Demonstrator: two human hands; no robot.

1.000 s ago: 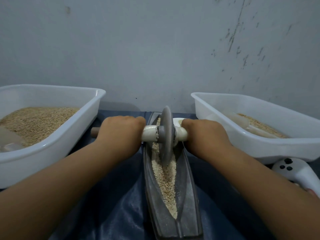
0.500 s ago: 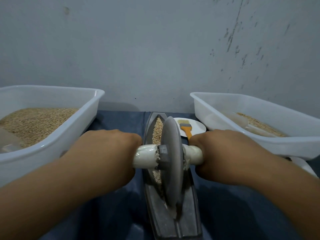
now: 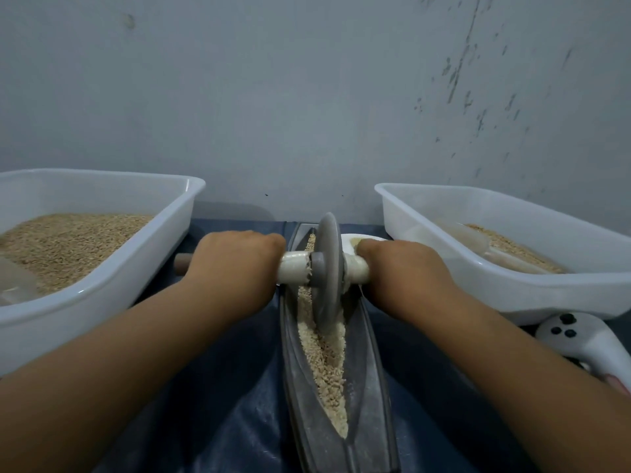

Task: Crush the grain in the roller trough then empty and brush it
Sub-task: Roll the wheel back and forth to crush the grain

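A long grey boat-shaped trough [image 3: 368, 380] lies lengthwise in front of me with pale grain [image 3: 326, 363] along its groove. A grey roller wheel [image 3: 327, 268] stands upright in the groove toward the far end. Its axle handle [image 3: 293, 267] is white near the wheel and wooden at the left tip. My left hand [image 3: 235, 268] grips the left side of the handle. My right hand [image 3: 406, 271] grips the right side. A white plate [image 3: 358, 238] peeks out behind my right hand; the brush on it is hidden.
A white tub [image 3: 164, 240] with whole grain stands on the left. On the right another white tub [image 3: 512, 288] holds a little grain and a clear scoop [image 3: 478, 242]. A white controller [image 3: 345, 336] lies at the right edge. Blue cloth [image 3: 239, 404] covers the table.
Both hands drew the wheel toward me half a second ago, then pushed it back to the far end of the trough. The near grain is uncovered again.
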